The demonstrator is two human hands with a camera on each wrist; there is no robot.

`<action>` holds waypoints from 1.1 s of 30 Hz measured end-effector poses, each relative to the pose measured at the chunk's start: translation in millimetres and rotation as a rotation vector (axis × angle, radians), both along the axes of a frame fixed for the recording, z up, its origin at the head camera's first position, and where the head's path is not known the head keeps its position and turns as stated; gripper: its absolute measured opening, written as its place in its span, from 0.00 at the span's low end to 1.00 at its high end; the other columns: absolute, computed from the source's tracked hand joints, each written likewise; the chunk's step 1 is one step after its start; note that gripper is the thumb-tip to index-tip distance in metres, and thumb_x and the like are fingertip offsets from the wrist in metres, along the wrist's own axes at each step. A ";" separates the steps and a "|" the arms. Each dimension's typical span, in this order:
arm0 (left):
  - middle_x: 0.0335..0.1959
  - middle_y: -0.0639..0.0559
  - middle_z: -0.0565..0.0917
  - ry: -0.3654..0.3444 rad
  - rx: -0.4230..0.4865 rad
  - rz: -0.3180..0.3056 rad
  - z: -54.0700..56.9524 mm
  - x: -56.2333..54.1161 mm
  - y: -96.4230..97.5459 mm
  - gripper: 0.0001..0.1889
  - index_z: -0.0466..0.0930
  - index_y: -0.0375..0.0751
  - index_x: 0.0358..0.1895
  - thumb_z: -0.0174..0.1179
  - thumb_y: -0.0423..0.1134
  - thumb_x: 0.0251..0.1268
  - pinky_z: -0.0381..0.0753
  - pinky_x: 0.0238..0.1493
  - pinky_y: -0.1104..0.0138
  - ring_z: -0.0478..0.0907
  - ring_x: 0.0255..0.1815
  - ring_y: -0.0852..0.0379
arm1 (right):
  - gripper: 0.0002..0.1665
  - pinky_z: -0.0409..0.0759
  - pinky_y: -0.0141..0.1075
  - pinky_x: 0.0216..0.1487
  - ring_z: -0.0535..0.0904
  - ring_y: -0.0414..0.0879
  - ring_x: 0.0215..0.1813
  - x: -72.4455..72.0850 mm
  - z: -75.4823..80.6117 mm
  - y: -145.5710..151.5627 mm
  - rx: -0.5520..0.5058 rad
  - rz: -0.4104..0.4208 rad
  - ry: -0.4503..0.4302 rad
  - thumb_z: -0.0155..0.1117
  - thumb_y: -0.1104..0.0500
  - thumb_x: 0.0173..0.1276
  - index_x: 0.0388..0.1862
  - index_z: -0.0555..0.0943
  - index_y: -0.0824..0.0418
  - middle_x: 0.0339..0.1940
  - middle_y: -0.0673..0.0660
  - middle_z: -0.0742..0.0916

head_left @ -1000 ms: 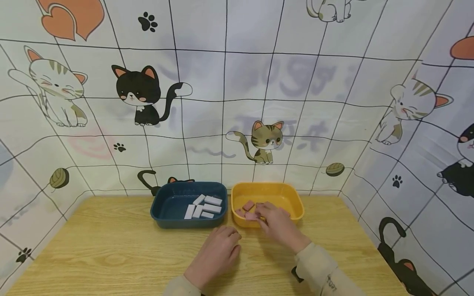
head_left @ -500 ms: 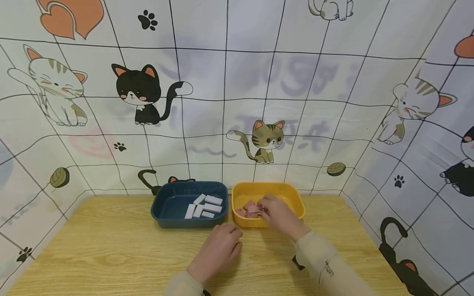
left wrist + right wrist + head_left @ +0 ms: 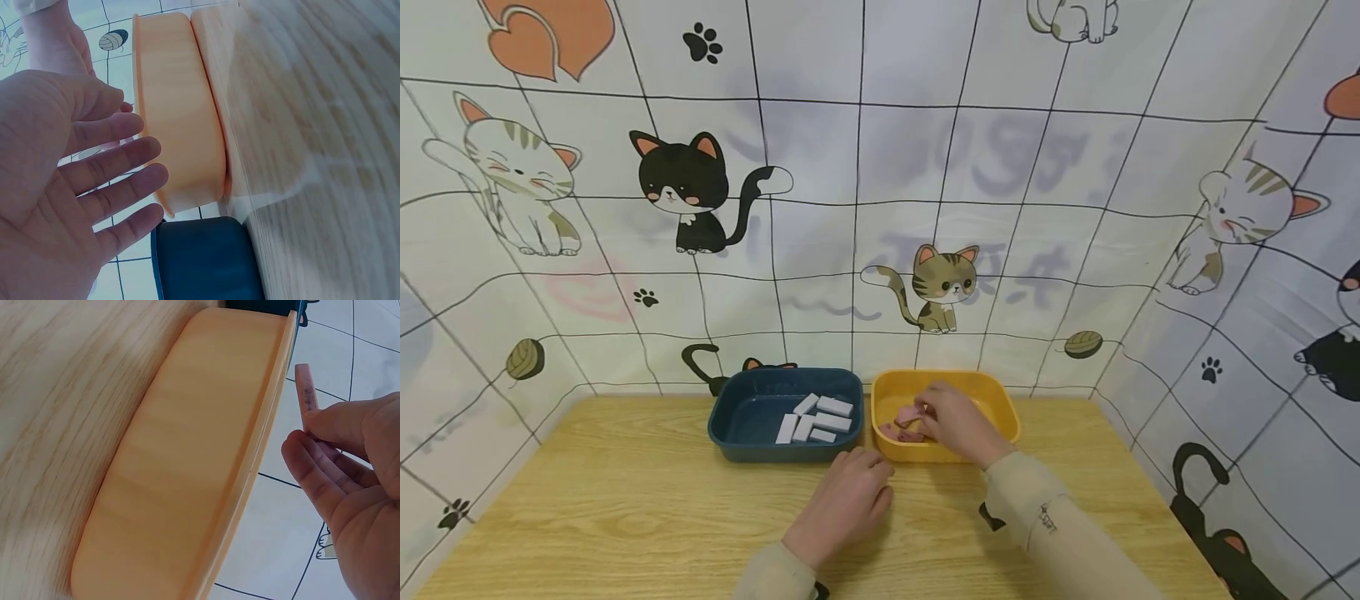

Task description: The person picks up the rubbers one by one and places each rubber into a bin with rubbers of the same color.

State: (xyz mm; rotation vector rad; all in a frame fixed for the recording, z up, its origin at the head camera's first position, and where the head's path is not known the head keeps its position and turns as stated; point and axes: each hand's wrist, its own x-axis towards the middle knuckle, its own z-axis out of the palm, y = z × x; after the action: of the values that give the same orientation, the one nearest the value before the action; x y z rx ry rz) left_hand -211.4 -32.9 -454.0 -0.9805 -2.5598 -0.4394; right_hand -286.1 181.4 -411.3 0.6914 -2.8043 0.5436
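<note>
Over the yellow bin (image 3: 917, 452), my right hand (image 3: 958, 423) pinches a thin pink block (image 3: 910, 415) between thumb and fingers. In the right wrist view this pink block (image 3: 306, 387) sticks up above the bin's rim, dark marks on its face. Below it, a few more pink blocks (image 3: 901, 434) lie in the bin, partly hidden by the hand. My left hand (image 3: 844, 498) is in front of the two bins. In the left wrist view that left hand (image 3: 81, 175) has loosely bent, spread fingers and holds nothing.
A dark blue bin (image 3: 752, 453) stands left of the yellow one, with several white blocks (image 3: 831, 423) in its right half. Both bins are at the back of the wooden table (image 3: 625, 500), against a cat-print backdrop (image 3: 820, 250).
My right hand has pinched a pink block and raised it from among the others in the yellow bin. The left hand stays in about the same place.
</note>
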 end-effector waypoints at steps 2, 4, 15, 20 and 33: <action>0.34 0.55 0.80 0.005 0.005 0.004 0.7 -0.7 0.1 0.02 0.84 0.44 0.36 0.66 0.36 0.64 0.73 0.38 0.63 0.77 0.40 0.55 | 0.07 0.81 0.39 0.41 0.76 0.43 0.36 -3.4 0.3 -3.5 0.002 0.005 0.000 0.70 0.67 0.67 0.43 0.86 0.62 0.38 0.52 0.83; 0.34 0.55 0.80 0.006 0.011 0.007 1.6 -1.5 0.2 0.02 0.84 0.44 0.35 0.66 0.37 0.65 0.73 0.38 0.63 0.77 0.40 0.55 | 0.06 0.81 0.39 0.41 0.77 0.43 0.35 -6.6 0.9 -6.9 -0.002 0.013 0.005 0.69 0.68 0.66 0.42 0.86 0.63 0.38 0.54 0.83; 0.32 0.57 0.78 0.069 0.018 0.003 5.4 -7.4 1.9 0.08 0.78 0.48 0.28 0.66 0.37 0.64 0.70 0.35 0.65 0.75 0.36 0.55 | 0.03 0.80 0.42 0.42 0.76 0.47 0.37 -22.7 -1.4 -19.9 -0.001 -0.018 -0.042 0.69 0.68 0.67 0.39 0.85 0.65 0.37 0.56 0.82; 0.34 0.57 0.79 0.051 0.010 0.003 6.7 -8.8 2.2 0.07 0.79 0.48 0.29 0.66 0.37 0.65 0.70 0.35 0.65 0.75 0.36 0.56 | 0.01 0.80 0.42 0.48 0.76 0.48 0.40 -30.7 -6.9 -27.2 -0.009 -0.106 -0.162 0.68 0.66 0.70 0.37 0.85 0.62 0.38 0.53 0.81; 0.37 0.55 0.83 0.044 0.003 0.010 6.9 -8.2 2.0 0.05 0.81 0.47 0.31 0.66 0.37 0.66 0.76 0.40 0.61 0.79 0.42 0.54 | 0.18 0.73 0.39 0.34 0.72 0.48 0.28 -45.8 -24.4 -45.9 0.028 -0.217 -0.147 0.70 0.56 0.72 0.24 0.75 0.59 0.23 0.53 0.76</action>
State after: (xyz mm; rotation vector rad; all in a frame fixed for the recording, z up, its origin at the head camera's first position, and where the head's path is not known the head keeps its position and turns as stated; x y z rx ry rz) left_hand -219.7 -30.9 -447.1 -0.9655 -2.5227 -0.4144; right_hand -331.9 135.6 -435.7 0.3567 -2.9782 0.5356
